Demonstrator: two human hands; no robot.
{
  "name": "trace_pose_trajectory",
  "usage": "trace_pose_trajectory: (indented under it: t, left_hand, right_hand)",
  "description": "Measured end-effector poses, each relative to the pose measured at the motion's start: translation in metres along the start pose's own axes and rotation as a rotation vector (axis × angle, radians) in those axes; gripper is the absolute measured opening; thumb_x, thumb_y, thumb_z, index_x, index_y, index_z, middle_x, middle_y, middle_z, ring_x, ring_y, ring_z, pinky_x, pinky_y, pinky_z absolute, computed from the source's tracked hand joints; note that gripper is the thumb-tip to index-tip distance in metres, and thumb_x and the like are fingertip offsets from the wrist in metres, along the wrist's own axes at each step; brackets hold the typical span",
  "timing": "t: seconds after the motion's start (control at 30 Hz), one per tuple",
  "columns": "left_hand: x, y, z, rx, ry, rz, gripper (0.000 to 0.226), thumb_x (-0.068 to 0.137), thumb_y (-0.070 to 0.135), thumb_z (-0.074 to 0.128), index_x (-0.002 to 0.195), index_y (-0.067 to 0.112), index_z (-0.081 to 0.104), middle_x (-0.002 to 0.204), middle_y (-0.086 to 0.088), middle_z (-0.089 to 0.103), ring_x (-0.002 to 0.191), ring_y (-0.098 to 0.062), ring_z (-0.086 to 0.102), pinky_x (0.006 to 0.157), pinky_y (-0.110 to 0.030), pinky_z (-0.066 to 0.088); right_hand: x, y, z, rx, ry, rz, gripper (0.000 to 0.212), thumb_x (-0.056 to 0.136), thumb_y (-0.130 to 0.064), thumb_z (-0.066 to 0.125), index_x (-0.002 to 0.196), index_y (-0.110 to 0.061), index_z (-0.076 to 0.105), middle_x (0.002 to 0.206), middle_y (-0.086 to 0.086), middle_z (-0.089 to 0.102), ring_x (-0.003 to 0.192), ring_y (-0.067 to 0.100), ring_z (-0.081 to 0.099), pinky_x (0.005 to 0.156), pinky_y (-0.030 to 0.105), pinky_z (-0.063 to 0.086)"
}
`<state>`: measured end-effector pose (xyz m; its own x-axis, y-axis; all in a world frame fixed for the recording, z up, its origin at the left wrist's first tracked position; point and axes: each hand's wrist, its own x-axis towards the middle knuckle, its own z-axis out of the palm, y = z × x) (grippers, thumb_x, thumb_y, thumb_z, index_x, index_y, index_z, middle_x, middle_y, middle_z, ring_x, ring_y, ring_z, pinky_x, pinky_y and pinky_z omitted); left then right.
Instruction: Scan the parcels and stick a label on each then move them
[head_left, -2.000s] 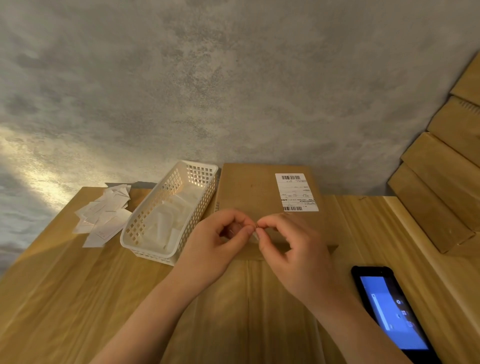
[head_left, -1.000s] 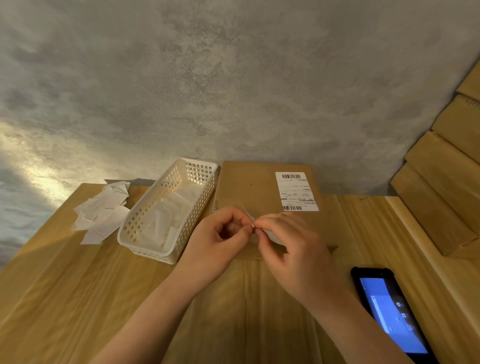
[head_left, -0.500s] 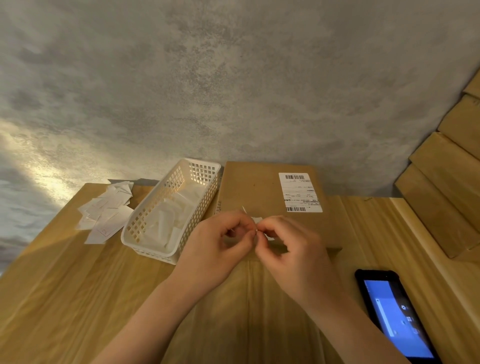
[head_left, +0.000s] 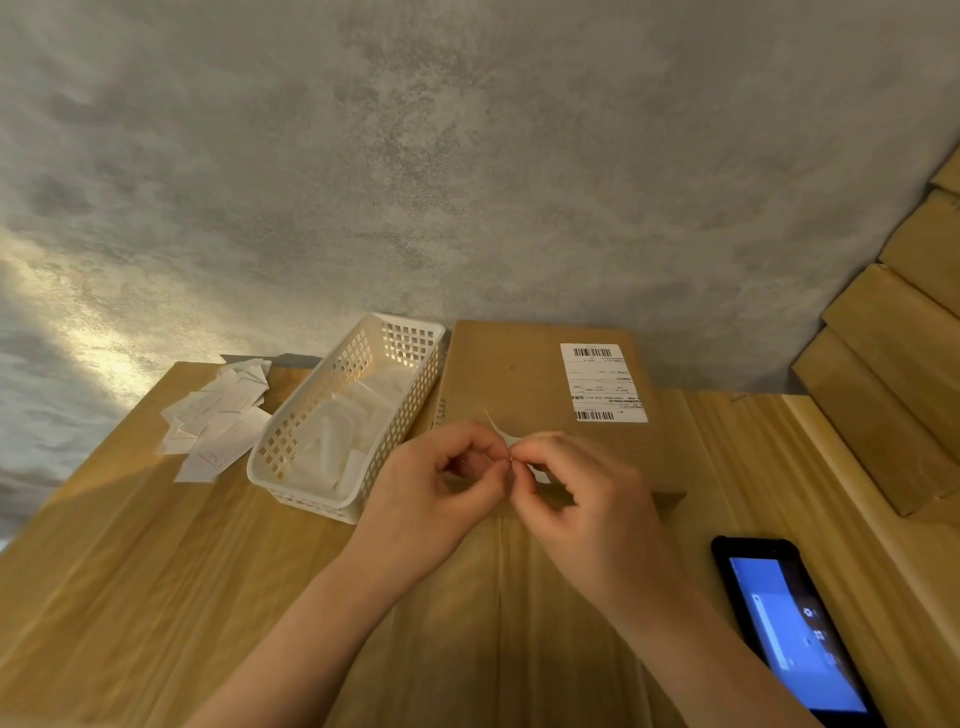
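Observation:
A flat brown cardboard parcel (head_left: 519, 379) lies at the back of the wooden table, with a white barcode shipping label (head_left: 602, 382) stuck on its top right. Just in front of it my left hand (head_left: 436, 493) and my right hand (head_left: 587, 499) meet, fingertips pinched together on a small white label (head_left: 511, 441). A thin edge of it sticks up between the fingers. Most of the label is hidden by my fingers.
A white plastic basket (head_left: 358, 415) holding white labels stands left of the parcel. Loose white paper slips (head_left: 218, 421) lie further left. A black handheld scanner (head_left: 789, 629) with a lit blue screen lies at the right. Stacked wooden planks (head_left: 893, 364) rise at the far right.
Both hands stay pinched on the small label in front of the parcel. The fingers shifted slightly and a thin white edge now sticks up between them.

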<state>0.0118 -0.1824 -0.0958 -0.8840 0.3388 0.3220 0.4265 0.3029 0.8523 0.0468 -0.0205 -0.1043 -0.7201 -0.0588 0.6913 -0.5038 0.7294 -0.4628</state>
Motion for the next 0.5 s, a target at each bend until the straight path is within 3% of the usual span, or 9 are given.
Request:
trace_pose_trajectory:
  t: [0.5]
  left_hand:
    - [0.0005,-0.0023,-0.0029,0.032,-0.007,0.014,0.013,0.079,0.035,0.062,0.082,0.026,0.07,0.073,0.002,0.066,0.074,-0.019,0.062,0.071,-0.042,0.051]
  right_hand:
    - [-0.0008,-0.0007,0.0022,-0.037,-0.005,-0.019,0.005,0.084,-0.006,0.068,0.087,-0.01,0.07,0.086,-0.003,0.069,0.081,0.011,0.062,0.074,0.02,0.048]
